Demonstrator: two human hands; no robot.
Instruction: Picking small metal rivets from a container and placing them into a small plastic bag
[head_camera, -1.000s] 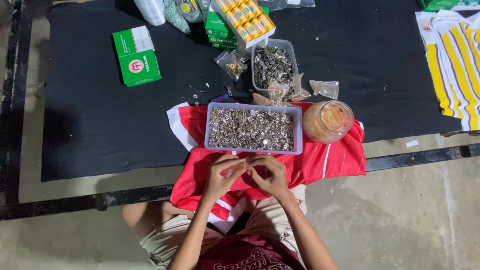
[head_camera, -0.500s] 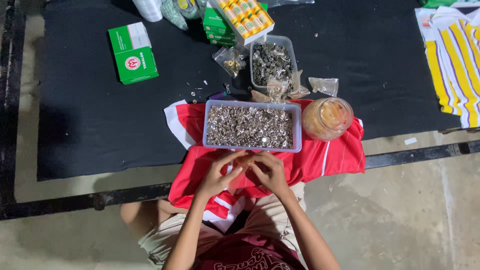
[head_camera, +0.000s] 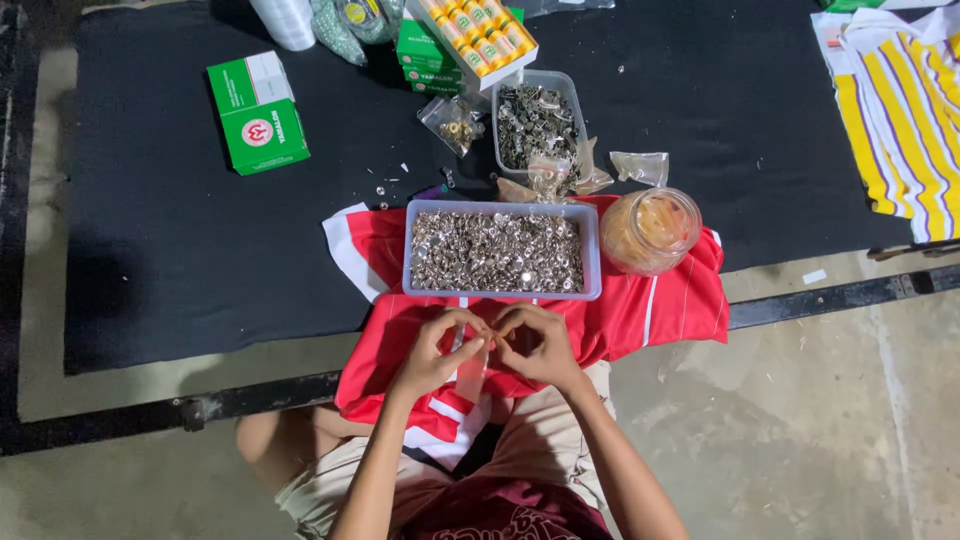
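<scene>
A red and white garment (head_camera: 650, 310) lies over the edge of the black table and my lap. My left hand (head_camera: 432, 352) and my right hand (head_camera: 537, 345) meet over its white strip, fingers pinching the cloth close together. Whether a small metal piece sits between the fingertips I cannot tell. Just beyond my hands stands a clear rectangular tray (head_camera: 592, 250) filled with several small silver metal fasteners.
A round clear jar (head_camera: 650, 230) with orange contents stands right of the tray. Behind are a smaller tray of dark metal parts (head_camera: 533, 120), small plastic bags (head_camera: 455, 122), a green box (head_camera: 258, 112), a box of yellow tubes (head_camera: 478, 35) and a yellow striped garment (head_camera: 900, 100).
My hands stay pinched together on the garment, with only small finger movements. The view has shifted slightly.
</scene>
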